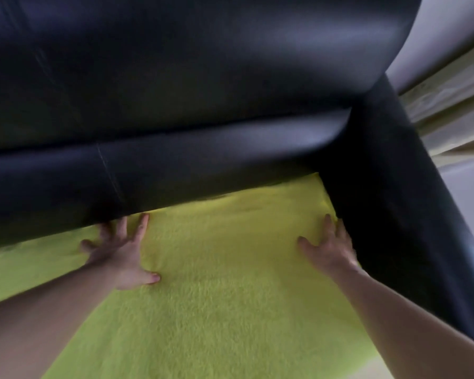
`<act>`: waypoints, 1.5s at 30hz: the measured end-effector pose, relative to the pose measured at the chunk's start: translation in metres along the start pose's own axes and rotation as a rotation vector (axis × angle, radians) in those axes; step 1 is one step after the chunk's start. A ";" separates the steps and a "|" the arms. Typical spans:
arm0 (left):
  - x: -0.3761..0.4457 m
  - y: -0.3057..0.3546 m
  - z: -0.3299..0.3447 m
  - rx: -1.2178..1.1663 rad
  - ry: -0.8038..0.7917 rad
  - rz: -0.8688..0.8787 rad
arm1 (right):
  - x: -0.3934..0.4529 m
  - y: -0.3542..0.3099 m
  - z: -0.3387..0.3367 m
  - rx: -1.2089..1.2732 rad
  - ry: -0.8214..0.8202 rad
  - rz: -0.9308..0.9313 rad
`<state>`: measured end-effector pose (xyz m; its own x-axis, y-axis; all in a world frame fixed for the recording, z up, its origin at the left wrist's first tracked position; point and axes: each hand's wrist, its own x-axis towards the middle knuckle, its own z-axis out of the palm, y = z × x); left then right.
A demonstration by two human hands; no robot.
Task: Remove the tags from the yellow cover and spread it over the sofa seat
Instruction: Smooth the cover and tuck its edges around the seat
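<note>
A black leather sofa (pixel 175 91) fills most of the view, its padded backrest rising just past the fingertips of both hands and its armrest (pixel 394 201) running down alongside the outer edge of the right hand's fingers. Beyond the armrest, well away from either hand, stands a pale grey wall (pixel 449 28) with a strip of light-coloured curtain or trim (pixel 454 105) below it; the blur makes it hard to say which.

The yellow cover (pixel 216 283), a fuzzy yellow-green cloth, lies spread over the sofa seat, under both palms and reaching back to the crease below the backrest, ahead of the fingertips. It runs up to the armrest beside the right fingers.

The left hand (pixel 121 250) lies flat on the cover with its fingers splayed and straight, their tips touching the base of the backrest; it grips nothing. The right hand (pixel 329 247) likewise presses palm-down, fingers extended, just beside the armrest, holding nothing.
</note>
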<state>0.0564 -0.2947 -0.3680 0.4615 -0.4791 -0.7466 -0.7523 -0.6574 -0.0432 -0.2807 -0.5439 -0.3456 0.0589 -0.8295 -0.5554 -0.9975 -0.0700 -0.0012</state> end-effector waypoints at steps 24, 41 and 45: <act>-0.010 0.005 -0.005 -0.028 0.031 0.025 | 0.010 -0.037 -0.025 0.048 -0.025 -0.275; -0.007 0.003 -0.001 -0.001 0.055 0.020 | -0.003 -0.051 0.018 0.253 0.137 -0.263; -0.008 0.004 -0.001 -0.011 0.047 0.030 | -0.056 0.054 0.048 0.199 0.133 0.007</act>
<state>0.0499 -0.2940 -0.3620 0.4605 -0.5257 -0.7152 -0.7614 -0.6482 -0.0139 -0.3393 -0.4745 -0.3539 0.0437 -0.8961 -0.4417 -0.9850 0.0352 -0.1690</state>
